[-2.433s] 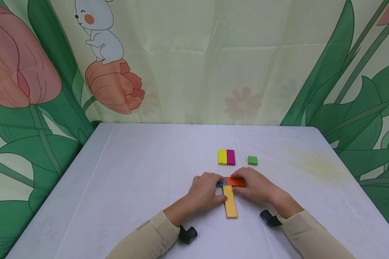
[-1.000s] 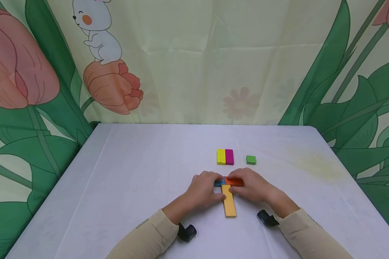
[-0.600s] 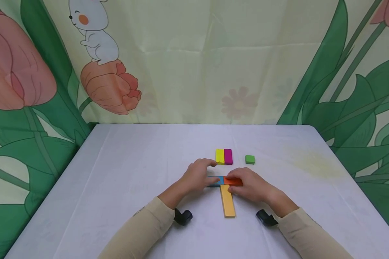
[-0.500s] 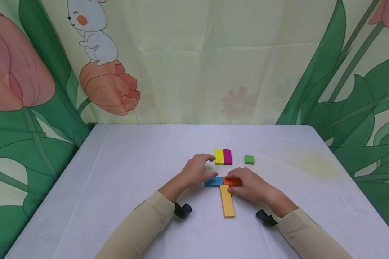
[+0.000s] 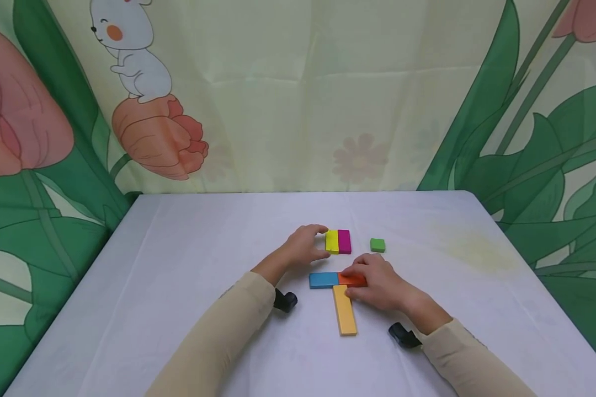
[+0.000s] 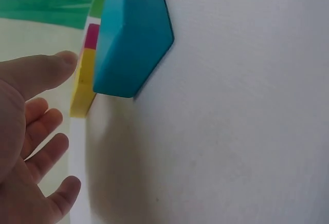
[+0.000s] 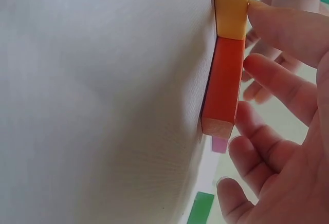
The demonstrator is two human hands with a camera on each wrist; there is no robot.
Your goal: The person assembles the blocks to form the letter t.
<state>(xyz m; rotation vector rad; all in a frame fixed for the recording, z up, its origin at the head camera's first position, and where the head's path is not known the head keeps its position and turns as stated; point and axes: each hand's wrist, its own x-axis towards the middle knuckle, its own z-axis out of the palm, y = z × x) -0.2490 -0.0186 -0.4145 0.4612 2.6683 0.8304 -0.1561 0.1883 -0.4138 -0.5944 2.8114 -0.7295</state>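
Note:
My left hand reaches to the yellow block, with thumb and forefinger apart at its near and far ends. A magenta block lies flush against the yellow one. My right hand rests on the T of blocks: fingertips on the red block, thumb on the long light-orange block. Forming the crossbar's left half, the blue block butts against the red one. In the left wrist view, the blue block stands large in front of the yellow one, beside my spread fingers.
A small green block lies right of the magenta one. White cloth covers the table. Behind its far edge hangs a printed curtain. Black wrist cameras stick out beside both sleeves.
My left hand has left the blue and light-orange blocks and moved away from me to the yellow block, baring the blue one. The right hand stays at the red block. The head view shifts slightly.

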